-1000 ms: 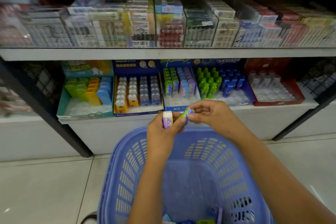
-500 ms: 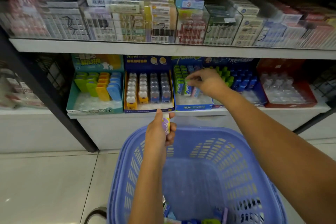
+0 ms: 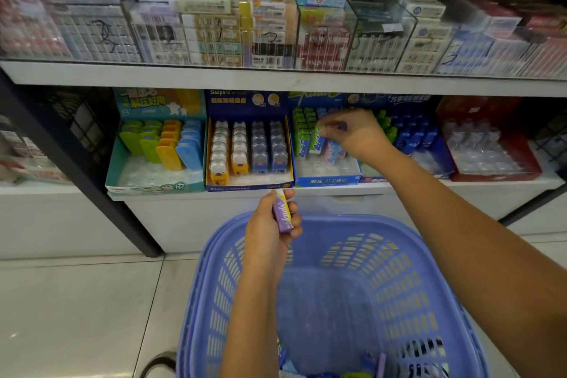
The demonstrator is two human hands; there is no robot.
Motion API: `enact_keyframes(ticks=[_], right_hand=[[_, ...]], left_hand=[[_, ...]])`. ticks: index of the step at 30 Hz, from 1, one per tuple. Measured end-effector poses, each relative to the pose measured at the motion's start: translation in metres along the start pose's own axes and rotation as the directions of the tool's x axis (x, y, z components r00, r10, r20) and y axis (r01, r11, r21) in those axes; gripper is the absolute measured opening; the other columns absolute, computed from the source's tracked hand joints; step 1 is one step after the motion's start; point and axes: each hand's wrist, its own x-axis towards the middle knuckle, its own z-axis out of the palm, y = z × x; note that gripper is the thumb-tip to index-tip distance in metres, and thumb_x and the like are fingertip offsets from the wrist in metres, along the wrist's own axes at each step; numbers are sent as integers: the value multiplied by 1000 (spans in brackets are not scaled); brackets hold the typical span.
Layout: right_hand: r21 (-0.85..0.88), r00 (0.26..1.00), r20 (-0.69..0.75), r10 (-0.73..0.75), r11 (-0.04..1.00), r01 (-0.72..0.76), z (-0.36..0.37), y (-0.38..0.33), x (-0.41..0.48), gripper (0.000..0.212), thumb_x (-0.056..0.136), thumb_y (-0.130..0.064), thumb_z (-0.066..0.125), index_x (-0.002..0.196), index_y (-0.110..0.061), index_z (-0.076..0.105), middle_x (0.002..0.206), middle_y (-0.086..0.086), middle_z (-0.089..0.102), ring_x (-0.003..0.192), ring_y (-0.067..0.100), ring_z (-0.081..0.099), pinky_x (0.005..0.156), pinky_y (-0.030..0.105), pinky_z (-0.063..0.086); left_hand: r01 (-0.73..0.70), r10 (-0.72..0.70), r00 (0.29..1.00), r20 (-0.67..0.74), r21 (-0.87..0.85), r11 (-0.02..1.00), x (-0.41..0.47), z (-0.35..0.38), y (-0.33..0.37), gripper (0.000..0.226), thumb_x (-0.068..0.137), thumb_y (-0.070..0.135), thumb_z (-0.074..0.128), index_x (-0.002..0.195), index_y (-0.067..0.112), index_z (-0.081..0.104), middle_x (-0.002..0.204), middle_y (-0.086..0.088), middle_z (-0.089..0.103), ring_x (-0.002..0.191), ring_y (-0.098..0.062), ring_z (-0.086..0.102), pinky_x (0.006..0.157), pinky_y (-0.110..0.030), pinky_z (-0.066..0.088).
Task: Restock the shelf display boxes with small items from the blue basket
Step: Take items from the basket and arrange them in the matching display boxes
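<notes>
Purple wrapping marks the small eraser (image 3: 283, 212) that the left hand (image 3: 270, 233) holds above the far rim of the blue basket (image 3: 337, 294). The eraser stands nearly upright, its white end at twelve o'clock, with the thumb along its left face and the curled fingers wrapping its right side, so only the printed front and the top end show. The hand hangs just below the front edge of the lower shelf (image 3: 399, 190), near the dark blue box of bear-shaped items (image 3: 248, 150).

At about one o'clock from the left hand, the right hand (image 3: 352, 135) reaches into the blue display box of erasers (image 3: 325, 156). Its fingers point toward nine o'clock and are bent, the fingertips pinched narrowly on a green eraser (image 3: 317, 139) that stands among the row of green and pink ones. The palm covers the right part of that box, so what lies under it cannot be told.

At nine o'clock from the bear box sits a teal box (image 3: 156, 147) with green, yellow and blue pieces, and at three o'clock from the right hand stand a box of green and blue bottles (image 3: 411, 138) and a red box (image 3: 491, 144) of clear items. A few small items (image 3: 368, 362) lie at the bottom of the basket, at six o'clock, blurred. The upper shelf (image 3: 276, 80) carries rows of clear cases.
</notes>
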Motion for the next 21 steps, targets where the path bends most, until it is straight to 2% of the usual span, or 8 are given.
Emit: enact_keyframes(ticks=[3, 7, 9, 11, 13, 16, 19, 21], right_hand=[[-63, 999, -14, -45, 997, 44, -5, -4, 2, 22, 88, -19, 65, 109, -14, 70, 111, 5, 68, 98, 12, 59, 87, 19, 44], [-98, 998, 45, -47, 994, 51, 3, -7, 2, 22, 87, -15, 66, 108, -10, 71, 107, 7, 69, 90, 9, 58, 77, 10, 39], [-102, 998, 64, -22, 994, 28, 1, -7, 5, 22, 86, -15, 67, 107, -10, 71, 108, 7, 69, 91, 9, 58, 73, 6, 37], [-135, 996, 93, -15, 990, 28, -4, -8, 7, 24, 85, -16, 68, 108, -11, 71, 113, 6, 69, 97, 10, 60, 78, 6, 39], [-172, 993, 118, -4, 985, 24, -7, -9, 7, 24, 85, -18, 68, 109, -13, 70, 116, 4, 68, 98, 8, 59, 82, 11, 39], [-199, 990, 138, 35, 980, -7, -1, -9, 3, 25, 84, -18, 69, 109, -16, 71, 114, 3, 68, 91, 4, 55, 81, 16, 39], [-240, 990, 118, 79, 970, -49, 0, -13, 5, 26, 82, -17, 71, 108, -14, 71, 114, 5, 68, 95, 9, 58, 82, 17, 40], [-327, 983, 151, 104, 944, -50, -1, -21, 10, 28, 82, -17, 72, 109, -11, 71, 116, 5, 67, 102, 13, 60, 86, 17, 41]], left_hand=[[-11, 11, 1000, -16, -24, 1000, 1, 1, -1, 32, 99, 19, 37, 85, 4, 62, 55, -1, 48, 39, -9, 40, 36, -17, 29], [-55, 56, 997, -57, 9, 998, 1, 4, -3, 34, 100, 19, 38, 82, 7, 64, 60, -2, 49, 47, -9, 47, 44, -20, 39], [-101, 108, 991, -78, 89, 991, 0, 3, -5, 40, 101, 22, 39, 76, 15, 70, 62, 1, 53, 54, -9, 45, 55, -23, 38], [-136, 153, 984, -87, 174, 975, 0, 1, -6, 49, 101, 23, 40, 66, 24, 74, 57, 10, 57, 56, -7, 42, 59, -24, 33], [-136, 161, 983, -92, 233, 963, 1, 0, -5, 45, 101, 22, 38, 72, 28, 73, 51, 16, 58, 59, -5, 42, 61, -23, 33], [-122, 154, 983, -97, 274, 954, 5, -4, -6, 35, 100, 20, 39, 87, 25, 71, 55, 12, 55, 60, -7, 43, 64, -23, 36], [-155, 164, 986, -29, 197, 968, 4, -6, -9, 28, 99, 19, 43, 100, 16, 70, 65, 8, 67, 54, -4, 54, 64, -20, 46], [-183, 185, 983, 5, 149, 972, 4, -6, -11, 24, 99, 19, 46, 99, 18, 70, 75, 11, 71, 60, -2, 59, 63, -18, 50]])
